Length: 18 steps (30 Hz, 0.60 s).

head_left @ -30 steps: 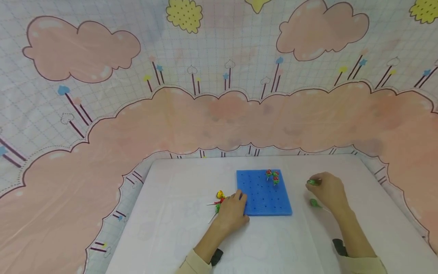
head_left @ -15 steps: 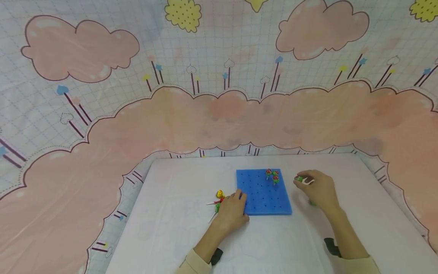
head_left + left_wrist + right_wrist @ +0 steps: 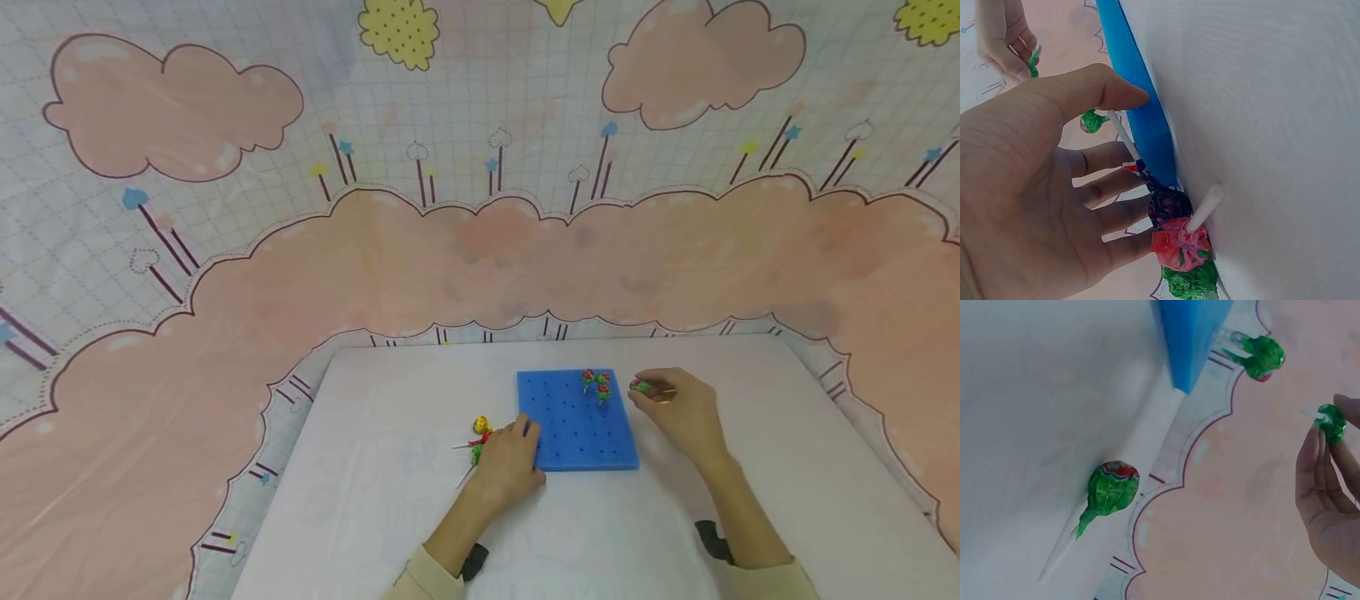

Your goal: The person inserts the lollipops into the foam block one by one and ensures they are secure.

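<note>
A blue foam board (image 3: 566,429) with rows of holes lies on the table, several green-and-red lollipops (image 3: 603,392) upright in its far right corner. My left hand (image 3: 510,467) rests at the board's near left corner, fingers loosely extended, thumb by its edge. Under that palm lie a dark purple lollipop (image 3: 1169,205), a pink-and-red one (image 3: 1182,244) and a green one (image 3: 1191,281). Just right of the board, my right hand (image 3: 686,412) pinches a green lollipop (image 3: 1333,424) by its wrapped head. Another green lollipop (image 3: 1113,487) lies on the table, hidden in the head view.
A yellow lollipop (image 3: 482,425) lies left of my left hand, among the other loose sweets. The white table (image 3: 390,417) runs back to a cloud-patterned cloth (image 3: 450,267) that hangs behind it.
My right hand has moved left towards the board with the lollipop in its pinch. The loose lollipop on the right has gone out of sight behind that hand. My left hand stays put.
</note>
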{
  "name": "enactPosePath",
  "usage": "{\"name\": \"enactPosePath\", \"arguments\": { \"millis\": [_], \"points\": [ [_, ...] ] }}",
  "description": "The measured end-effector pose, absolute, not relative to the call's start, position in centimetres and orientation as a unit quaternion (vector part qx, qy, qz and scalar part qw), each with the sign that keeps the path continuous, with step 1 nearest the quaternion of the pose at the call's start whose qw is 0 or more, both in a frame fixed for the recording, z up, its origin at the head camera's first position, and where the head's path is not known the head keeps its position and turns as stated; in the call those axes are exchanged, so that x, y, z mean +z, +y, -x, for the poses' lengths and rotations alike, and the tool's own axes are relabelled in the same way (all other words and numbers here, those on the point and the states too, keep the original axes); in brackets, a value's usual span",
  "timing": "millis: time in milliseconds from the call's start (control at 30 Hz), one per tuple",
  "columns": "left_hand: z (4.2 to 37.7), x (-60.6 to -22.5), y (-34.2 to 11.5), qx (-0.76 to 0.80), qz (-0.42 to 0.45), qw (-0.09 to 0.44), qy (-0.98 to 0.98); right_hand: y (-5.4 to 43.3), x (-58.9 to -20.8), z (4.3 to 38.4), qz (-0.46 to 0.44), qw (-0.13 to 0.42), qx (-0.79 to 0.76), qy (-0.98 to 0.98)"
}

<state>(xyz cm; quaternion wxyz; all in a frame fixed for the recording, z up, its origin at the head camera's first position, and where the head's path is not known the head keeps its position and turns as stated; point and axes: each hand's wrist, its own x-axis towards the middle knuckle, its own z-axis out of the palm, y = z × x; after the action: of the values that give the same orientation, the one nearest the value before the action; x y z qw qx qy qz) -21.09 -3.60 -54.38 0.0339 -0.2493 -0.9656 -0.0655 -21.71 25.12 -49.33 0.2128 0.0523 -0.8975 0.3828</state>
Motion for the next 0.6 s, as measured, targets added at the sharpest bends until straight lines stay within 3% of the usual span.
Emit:
{"name": "enactPosePath", "arguments": {
  "millis": [600],
  "points": [
    [21.1,-54.4,-3.7,-0.07,0.254,0.036,-0.964,22.9,-49.2,21.6,-0.087,0.223,0.398,-0.885]
  ]
}}
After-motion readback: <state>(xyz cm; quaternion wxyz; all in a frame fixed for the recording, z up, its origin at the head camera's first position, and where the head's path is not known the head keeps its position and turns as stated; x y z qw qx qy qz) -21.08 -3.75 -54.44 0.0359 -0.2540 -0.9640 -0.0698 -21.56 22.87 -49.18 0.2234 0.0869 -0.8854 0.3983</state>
